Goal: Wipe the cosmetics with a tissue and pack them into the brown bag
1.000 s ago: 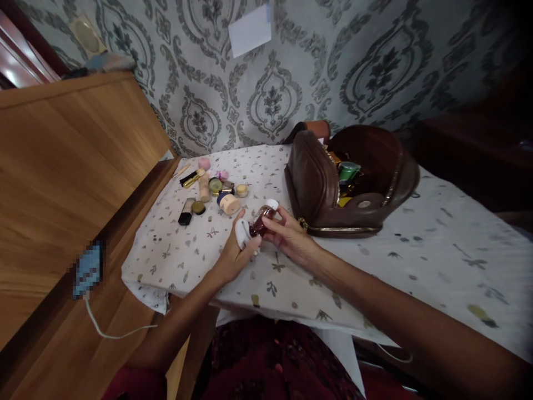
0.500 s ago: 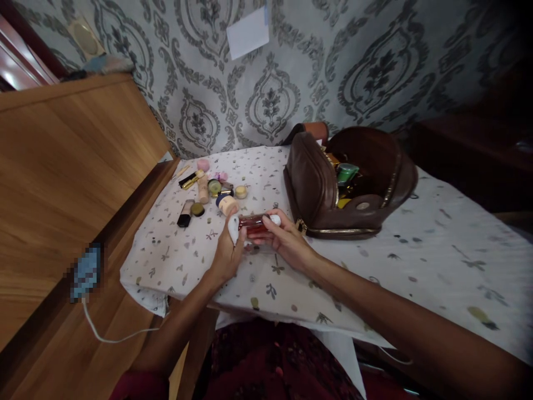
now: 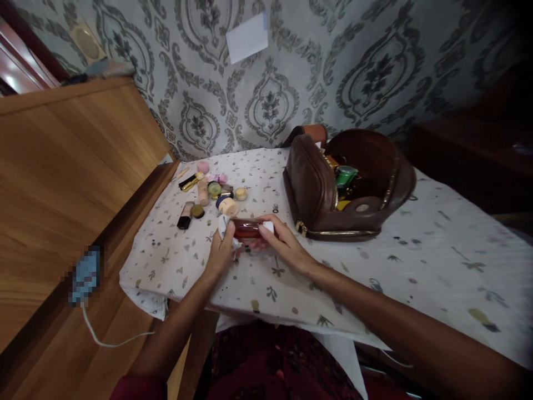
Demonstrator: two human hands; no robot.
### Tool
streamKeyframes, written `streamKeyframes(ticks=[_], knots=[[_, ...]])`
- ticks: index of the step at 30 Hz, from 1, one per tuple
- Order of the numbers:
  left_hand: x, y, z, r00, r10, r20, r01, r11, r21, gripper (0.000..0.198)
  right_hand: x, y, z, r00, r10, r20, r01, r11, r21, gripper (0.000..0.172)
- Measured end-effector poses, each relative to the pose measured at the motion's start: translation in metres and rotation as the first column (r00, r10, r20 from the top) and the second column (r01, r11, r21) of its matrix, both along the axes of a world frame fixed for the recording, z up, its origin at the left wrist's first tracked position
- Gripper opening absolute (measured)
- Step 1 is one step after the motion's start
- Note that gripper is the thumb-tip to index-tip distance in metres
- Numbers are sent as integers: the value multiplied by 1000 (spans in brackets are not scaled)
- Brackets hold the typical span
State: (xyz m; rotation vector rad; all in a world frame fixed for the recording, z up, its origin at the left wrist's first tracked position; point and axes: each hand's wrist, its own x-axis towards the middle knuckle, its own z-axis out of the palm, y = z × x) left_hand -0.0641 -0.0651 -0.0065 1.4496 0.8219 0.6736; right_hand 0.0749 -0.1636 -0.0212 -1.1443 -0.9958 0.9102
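Note:
A clear bottle of red liquid (image 3: 247, 228) with a white cap (image 3: 268, 226) is held level over the table. My right hand (image 3: 283, 241) grips it at the capped end, thumb along the side. At the other end my left hand (image 3: 220, 253) is closed around a crumpled white cloth (image 3: 224, 223), pressed to the bottle. The cloth may be a tissue; its kind is unclear. Just beyond the left hand lies a beige jar with a dark blue lid (image 3: 227, 205). To the right of my hands stands an unzipped brown toiletry bag (image 3: 310, 189) with a green item (image 3: 345, 175) inside.
Several cosmetics lie at the back left, among them a beige tube (image 3: 202, 191), a bottle with a black cap (image 3: 185, 216) and a small yellow jar (image 3: 240, 193). The patterned tablecloth (image 3: 175, 266) meets a wooden cabinet (image 3: 75, 144) on the left. A white cable (image 3: 100, 340) hangs there.
The bottle has shifted slightly left and become more visible between my hands. My left hand has moved a little left and down with the cloth; the right hand keeps its grip.

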Motion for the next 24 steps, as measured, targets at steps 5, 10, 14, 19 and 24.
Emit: streamKeyframes(ticks=[5, 10, 14, 19, 24], knots=[[0, -1, 1, 990, 87, -110, -84, 996, 31, 67, 1, 2, 4, 999, -25, -31, 22, 996, -89, 49], [1, -2, 2, 997, 43, -61, -27, 972, 233, 54, 4, 5, 1, 976, -25, -216, -24, 975, -223, 56], [1, -1, 3, 996, 44, -78, -30, 985, 172, 55, 6, 6, 1, 969, -47, -244, -11, 973, -231, 56], [3, -4, 15, 994, 52, -92, -57, 997, -43, 67, 9, -3, 18, 982, -10, -187, -16, 990, -138, 53], [10, -7, 25, 993, -93, 69, 103, 982, -157, 65, 20, -25, 44, 973, 70, -218, -87, 994, -68, 53]])
